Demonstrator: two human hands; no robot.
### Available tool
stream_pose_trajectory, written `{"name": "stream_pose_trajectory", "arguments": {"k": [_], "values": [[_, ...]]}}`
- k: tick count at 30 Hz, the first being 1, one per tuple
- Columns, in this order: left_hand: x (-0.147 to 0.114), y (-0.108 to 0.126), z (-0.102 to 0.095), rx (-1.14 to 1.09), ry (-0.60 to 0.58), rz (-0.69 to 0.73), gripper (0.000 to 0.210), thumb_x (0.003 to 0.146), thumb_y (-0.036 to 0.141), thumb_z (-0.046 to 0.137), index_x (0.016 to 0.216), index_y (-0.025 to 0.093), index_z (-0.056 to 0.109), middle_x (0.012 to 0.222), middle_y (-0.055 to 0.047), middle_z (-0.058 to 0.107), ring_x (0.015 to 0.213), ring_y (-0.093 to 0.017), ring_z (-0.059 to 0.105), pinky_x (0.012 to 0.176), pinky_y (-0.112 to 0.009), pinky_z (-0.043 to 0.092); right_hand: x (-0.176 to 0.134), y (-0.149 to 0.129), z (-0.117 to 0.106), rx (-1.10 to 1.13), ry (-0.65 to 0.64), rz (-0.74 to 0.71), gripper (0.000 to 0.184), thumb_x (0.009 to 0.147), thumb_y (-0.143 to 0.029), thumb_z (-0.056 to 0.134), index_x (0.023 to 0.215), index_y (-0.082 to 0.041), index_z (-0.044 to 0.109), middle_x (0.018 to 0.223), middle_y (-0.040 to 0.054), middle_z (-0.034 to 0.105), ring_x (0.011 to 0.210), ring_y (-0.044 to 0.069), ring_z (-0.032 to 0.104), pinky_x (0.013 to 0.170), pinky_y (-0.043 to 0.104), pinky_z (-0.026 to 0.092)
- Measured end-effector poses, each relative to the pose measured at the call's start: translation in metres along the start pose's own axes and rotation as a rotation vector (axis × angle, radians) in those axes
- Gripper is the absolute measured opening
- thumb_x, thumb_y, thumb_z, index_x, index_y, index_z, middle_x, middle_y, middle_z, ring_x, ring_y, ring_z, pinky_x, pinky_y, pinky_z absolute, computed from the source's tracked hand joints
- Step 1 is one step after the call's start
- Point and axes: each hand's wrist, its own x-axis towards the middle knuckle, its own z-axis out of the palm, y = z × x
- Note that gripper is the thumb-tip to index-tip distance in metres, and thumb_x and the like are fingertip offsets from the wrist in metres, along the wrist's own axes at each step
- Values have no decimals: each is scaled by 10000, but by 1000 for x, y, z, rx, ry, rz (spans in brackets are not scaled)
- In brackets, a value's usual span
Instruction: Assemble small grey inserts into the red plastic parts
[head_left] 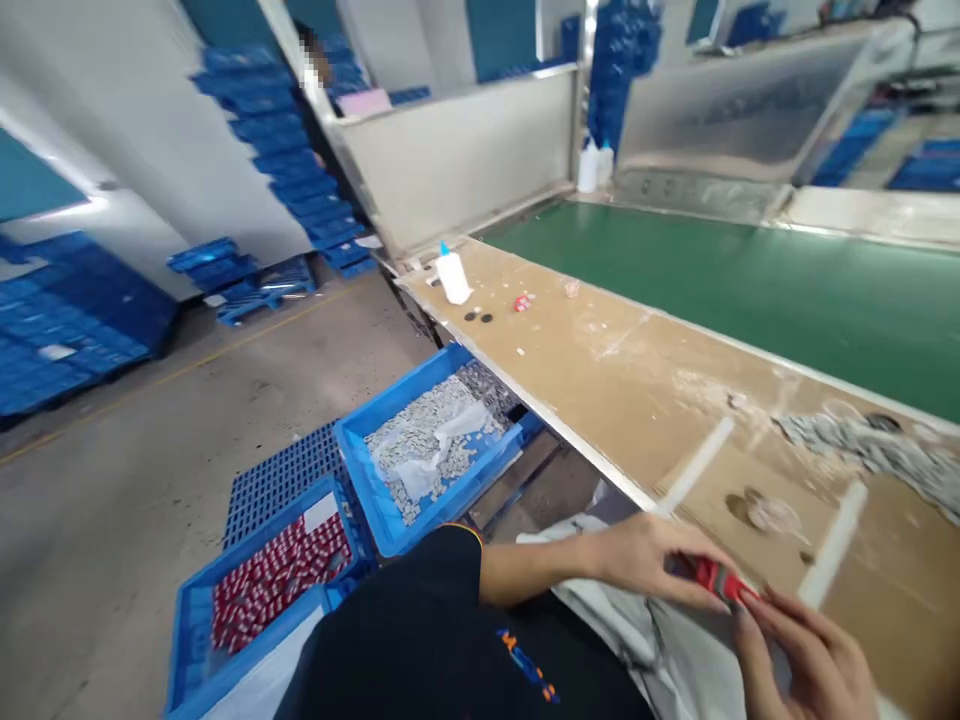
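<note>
Dark shirt point(405, 620) lies nearest, beside the desk point(570, 370). At the desk's near edge, the left hand point(649, 560) curls thumb and fingers around a small red piece point(709, 575); the right hand point(814, 645) pinches its end. If either fingertip grip slackens, the small red piece could slip onto the grey cloth point(682, 640) beside the desk.

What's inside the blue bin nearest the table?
Small pale pieces, darker pieces at the far end, and a white sheet over some. What the sheet and top pieces cover is hidden.
</note>
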Motion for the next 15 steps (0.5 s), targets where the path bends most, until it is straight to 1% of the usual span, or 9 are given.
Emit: {"name": "stream_pose_trajectory", "arguments": {"k": [1, 2, 3, 5, 8, 11, 15], "values": [[0, 2, -2, 29, 15, 59, 401, 808, 223, 808, 1174, 84, 721, 1177, -151, 735, 1131, -224, 684, 1023, -275, 512, 6, -8, -6, -30, -42, -42, 184, 900, -385, 665, 893, -206, 708, 1021, 110, 686, 915, 265, 666, 858, 427, 509], [0, 3, -4, 48, 18, 102, 397, 818, 226, 797, 1177, 78, 713, 1185, -161, 735, 1141, -233, 681, 1027, -287, 510, 11, -16, -10, -41, -54, -80, 139, 913, -341, 649, 898, -210, 695, 1001, 96, 689, 900, 245, 671, 825, 397, 519], [1, 4, -5, 69, 20, 122, 387, 851, 244, 764, 1198, 84, 701, 1152, -153, 747, 1094, -228, 698, 996, -295, 526, 16, -22, -14, -55, -62, -102, 82, 919, -285, 639, 902, -217, 681, 981, 81, 688, 881, 223, 674, 789, 364, 524], [5, 5, -7, 93, 32, 168, 373, 879, 282, 729, 1200, 95, 692, 1083, -135, 766, 989, -219, 721, 918, -299, 554, 23, -29, -18, -63, -107, -72, 36, 924, -215, 620, 907, -222, 650, 973, 66, 677, 882, 200, 673, 758, 328, 527], [10, 5, -9, 94, 12, 264, 352, 910, 317, 687, 1209, 131, 681, 1145, -129, 753, 1031, -223, 711, 929, -317, 552, 28, -32, -19, -31, -133, 8, 62, 918, -166, 606, 902, -226, 611, 983, 57, 655, 893, 185, 667, 768, 317, 532], [13, 8, -9, 131, 3, 349, 334, 932, 334, 661, 1198, 132, 677, 1109, -129, 753, 999, -217, 703, 902, -330, 554, 26, -33, -21, 37, -139, 82, 81, 917, -166, 598, 865, -225, 582, 945, 47, 618, 898, 186, 653, 766, 317, 536], [15, 10, -9, 201, -27, 369, 304, 941, 341, 651, 1164, 137, 679, 1005, -101, 749, 899, -194, 688, 828, -317, 553, 22, -33, -24, 148, -182, 171, 89, 926, -196, 593, 842, -222, 580, 919, 43, 572, 868, 179, 623, 686, 288, 532]]}}
